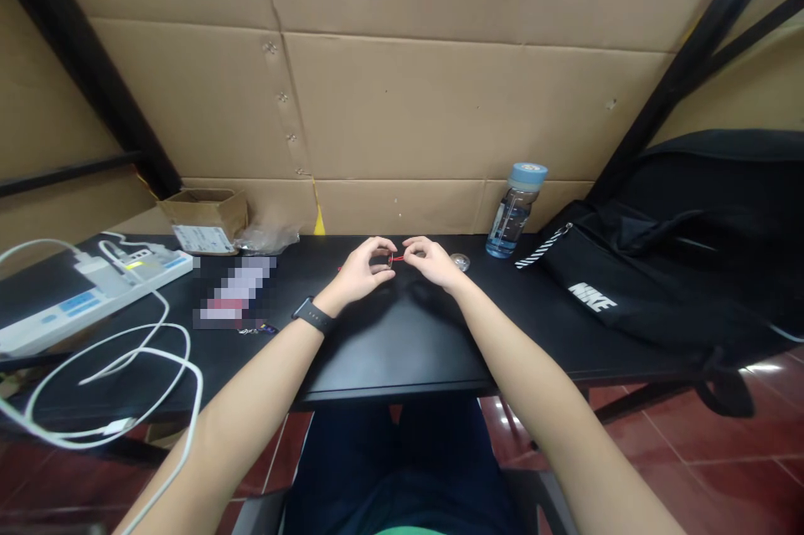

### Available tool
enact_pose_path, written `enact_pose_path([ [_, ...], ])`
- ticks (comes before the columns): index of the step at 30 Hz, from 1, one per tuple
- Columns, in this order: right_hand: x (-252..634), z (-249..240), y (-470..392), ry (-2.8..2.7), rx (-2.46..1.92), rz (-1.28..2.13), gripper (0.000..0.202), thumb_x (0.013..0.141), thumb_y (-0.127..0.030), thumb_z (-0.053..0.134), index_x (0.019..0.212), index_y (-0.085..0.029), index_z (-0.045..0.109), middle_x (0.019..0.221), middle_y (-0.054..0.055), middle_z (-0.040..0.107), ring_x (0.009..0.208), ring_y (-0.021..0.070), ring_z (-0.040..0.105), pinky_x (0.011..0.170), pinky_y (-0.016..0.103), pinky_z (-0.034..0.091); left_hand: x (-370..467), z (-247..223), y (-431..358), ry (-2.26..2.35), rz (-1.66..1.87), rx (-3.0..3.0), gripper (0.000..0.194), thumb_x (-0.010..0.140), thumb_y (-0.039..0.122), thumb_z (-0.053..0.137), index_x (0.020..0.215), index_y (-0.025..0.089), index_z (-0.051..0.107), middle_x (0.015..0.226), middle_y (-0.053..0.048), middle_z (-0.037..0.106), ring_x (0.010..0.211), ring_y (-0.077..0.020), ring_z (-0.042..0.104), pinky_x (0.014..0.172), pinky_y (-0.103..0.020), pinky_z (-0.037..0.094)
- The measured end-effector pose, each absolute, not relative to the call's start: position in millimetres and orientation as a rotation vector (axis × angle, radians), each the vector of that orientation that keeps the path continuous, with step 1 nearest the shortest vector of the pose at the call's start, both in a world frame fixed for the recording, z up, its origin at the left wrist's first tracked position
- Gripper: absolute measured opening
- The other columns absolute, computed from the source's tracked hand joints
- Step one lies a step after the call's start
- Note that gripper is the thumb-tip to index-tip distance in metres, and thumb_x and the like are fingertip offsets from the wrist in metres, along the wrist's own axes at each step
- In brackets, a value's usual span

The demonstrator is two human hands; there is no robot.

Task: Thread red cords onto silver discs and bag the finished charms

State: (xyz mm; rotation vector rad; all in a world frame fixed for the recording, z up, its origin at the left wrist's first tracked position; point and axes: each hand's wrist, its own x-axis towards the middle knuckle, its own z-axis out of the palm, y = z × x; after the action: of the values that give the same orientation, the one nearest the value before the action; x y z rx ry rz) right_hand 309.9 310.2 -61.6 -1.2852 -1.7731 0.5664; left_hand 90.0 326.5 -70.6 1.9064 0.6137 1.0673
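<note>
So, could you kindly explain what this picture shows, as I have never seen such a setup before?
There is no robot here: these are a person's two bare hands, seen by a camera worn on the head, looking forward and down. It is the only view.

The left hand, with a watch on its wrist, holds a small item, too tiny to identify. The right hand pinches a thin red strand that reaches toward it.

On the black table, a power strip with white cables, an open cardboard box and crumpled clear plastic lie to the left. To the right are a blue-capped bottle and a black bag. One blurred-out object cannot be made out.
</note>
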Motion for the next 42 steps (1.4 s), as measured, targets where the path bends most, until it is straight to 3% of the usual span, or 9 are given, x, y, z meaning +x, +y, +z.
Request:
enact_pose_path([
  [5,313.0,-63.0,310.2,-1.866,-1.307,0.401,0.010,0.085,-0.020,0.068,0.078,-0.020,0.075,0.127,0.011,0.067,0.114,0.0259,0.065,0.100,0.043,0.051,86.9,-69.7,326.1,0.708,1.009,2.172,0.037,0.082,0.027,0.077,0.115,0.024,0.061,0.123,-0.008,0.063,0.114,-0.0239,0.066,0.090,-0.038,0.060],
  [11,322.2,-71.0,315.1,-1.977,-1.330,0.137,0.008,0.084,-0.018,0.070,0.076,-0.020,0.073,0.121,0.011,0.067,0.116,0.0291,0.060,0.109,0.049,0.045,82.2,-67.3,328.6,0.756,0.853,2.594,0.013,0.090,0.024,0.064,0.102,0.022,0.069,0.104,-0.007,0.070,0.097,-0.0240,0.067,0.092,-0.040,0.053],
  [22,323.7,-90.9,328.5,-1.962,-1.441,0.156,0.013,0.085,-0.016,0.069,0.075,-0.020,0.076,0.115,0.011,0.070,0.112,0.0273,0.064,0.106,0.046,0.048,85.8,-73.9,329.9,0.748,0.695,2.599,0.019,0.092,0.029,0.062,0.103,0.023,0.075,0.105,-0.007,0.076,0.099,-0.0252,0.070,0.093,-0.038,0.052],
  [26,338.8,-79.5,329.5,-2.004,-1.398,0.150,0.014,0.089,-0.016,0.066,0.089,-0.020,0.079,0.107,0.009,0.074,0.101,0.0227,0.070,0.099,0.039,0.053,85.3,-72.2,328.9,0.755,0.710,2.586,0.019,0.092,0.030,0.062,0.103,0.023,0.076,0.106,-0.007,0.076,0.099,-0.0258,0.070,0.093,-0.038,0.052],
  [30,385.1,-67.1,327.5,-1.907,-1.626,0.053,0.022,0.082,-0.011,0.072,0.100,-0.021,0.081,0.107,0.009,0.078,0.097,0.0235,0.072,0.097,0.039,0.055,84.2,-71.0,329.6,0.748,0.755,2.568,0.019,0.090,0.031,0.063,0.102,0.024,0.077,0.104,-0.007,0.076,0.098,-0.0251,0.070,0.094,-0.038,0.052],
  [34,429.4,-65.3,324.6,-1.797,-1.895,0.229,0.028,0.074,-0.018,0.083,0.101,-0.020,0.083,0.104,0.009,0.081,0.095,0.0239,0.075,0.094,0.034,0.057,84.1,-70.3,329.3,0.749,0.772,2.569,0.018,0.091,0.030,0.064,0.101,0.024,0.077,0.104,-0.006,0.076,0.099,-0.0255,0.070,0.094,-0.038,0.052],
  [42,448.8,-67.1,324.4,-1.804,-1.863,0.459,0.032,0.071,-0.017,0.085,0.104,-0.017,0.084,0.108,0.010,0.083,0.102,0.0256,0.077,0.097,0.034,0.057,82.8,-67.2,328.9,0.764,0.769,2.617,0.017,0.091,0.027,0.063,0.101,0.024,0.076,0.104,-0.006,0.075,0.099,-0.0265,0.070,0.093,-0.039,0.051],
])
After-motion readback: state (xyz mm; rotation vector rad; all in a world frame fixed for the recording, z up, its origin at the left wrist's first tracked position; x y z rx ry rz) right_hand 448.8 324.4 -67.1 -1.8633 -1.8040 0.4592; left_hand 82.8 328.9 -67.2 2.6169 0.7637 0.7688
